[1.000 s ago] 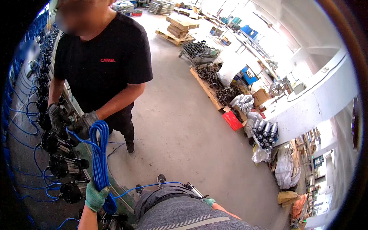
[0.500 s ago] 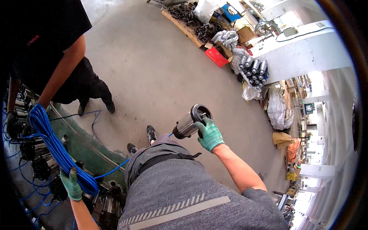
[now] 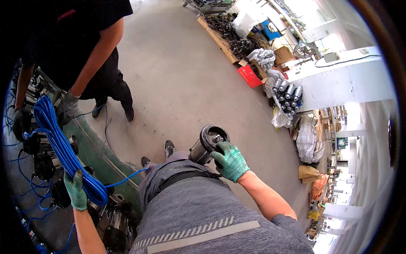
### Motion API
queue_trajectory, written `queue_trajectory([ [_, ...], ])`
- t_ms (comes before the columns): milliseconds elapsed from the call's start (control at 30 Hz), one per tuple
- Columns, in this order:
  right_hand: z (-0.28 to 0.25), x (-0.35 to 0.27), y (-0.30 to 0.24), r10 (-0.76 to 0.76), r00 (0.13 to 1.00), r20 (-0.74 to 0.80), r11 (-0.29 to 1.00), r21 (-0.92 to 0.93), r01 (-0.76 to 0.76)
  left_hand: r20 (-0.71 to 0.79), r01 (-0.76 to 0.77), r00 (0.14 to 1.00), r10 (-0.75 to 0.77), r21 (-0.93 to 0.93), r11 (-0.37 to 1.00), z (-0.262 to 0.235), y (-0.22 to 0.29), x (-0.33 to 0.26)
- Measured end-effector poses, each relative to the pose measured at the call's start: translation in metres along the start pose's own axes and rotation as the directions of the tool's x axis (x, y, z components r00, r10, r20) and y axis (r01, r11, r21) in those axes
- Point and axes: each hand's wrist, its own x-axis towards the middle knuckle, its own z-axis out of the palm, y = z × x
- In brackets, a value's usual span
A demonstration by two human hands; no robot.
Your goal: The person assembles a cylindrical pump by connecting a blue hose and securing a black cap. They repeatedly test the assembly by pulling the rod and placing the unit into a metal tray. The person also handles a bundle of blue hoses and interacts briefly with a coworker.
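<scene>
My right hand (image 3: 231, 161), in a green glove, grips the black-rimmed end of a steel cylindrical motor (image 3: 200, 151) with a shaft stub at its centre. The motor is tilted beside my waist, its lower end hidden behind my clothing. My left hand (image 3: 76, 191), also gloved in green, is wrapped round the near end of a long coil of blue cable (image 3: 69, 153). From the coil, a single strand (image 3: 127, 178) runs right toward my waist and passes out of sight. A co-worker's grey-gloved hand (image 3: 67, 109) is next to the coil's far end.
The co-worker (image 3: 84, 51) stands at the left, one dark-gloved hand (image 3: 19, 125) over several motors and loose blue cables. A black cable (image 3: 106, 133) trails on the floor. Stacked steel cylinders (image 3: 289, 96), a red box (image 3: 249, 76) and a white pillar (image 3: 338, 80) stand at the right.
My right hand has brought the motor closer to my waist and tipped its black-rimmed end upward. The co-worker's near hand has shifted off the coil's end to beside it.
</scene>
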Motion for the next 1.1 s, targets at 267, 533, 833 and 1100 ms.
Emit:
queue_trajectory([
  [267,-0.001,-0.005,-0.025,0.002,1.000,0.024,0.999,-0.034,-0.001,0.024,-0.003,1.000,0.002,0.048,0.999,-0.001,0.007,-0.002],
  [533,0.001,-0.010,-0.030,0.014,1.000,0.007,0.999,-0.035,-0.013,0.052,-0.013,0.999,0.012,0.016,1.000,0.002,0.011,-0.003],
  [833,0.000,-0.010,-0.032,0.026,0.999,0.018,0.999,-0.031,-0.026,-0.033,-0.059,0.998,0.059,-0.002,0.998,0.001,0.008,-0.001],
  [1100,0.001,-0.007,-0.032,0.034,0.999,0.018,0.999,-0.009,-0.034,-0.016,-0.019,1.000,0.018,-0.064,0.998,0.005,0.011,0.000],
])
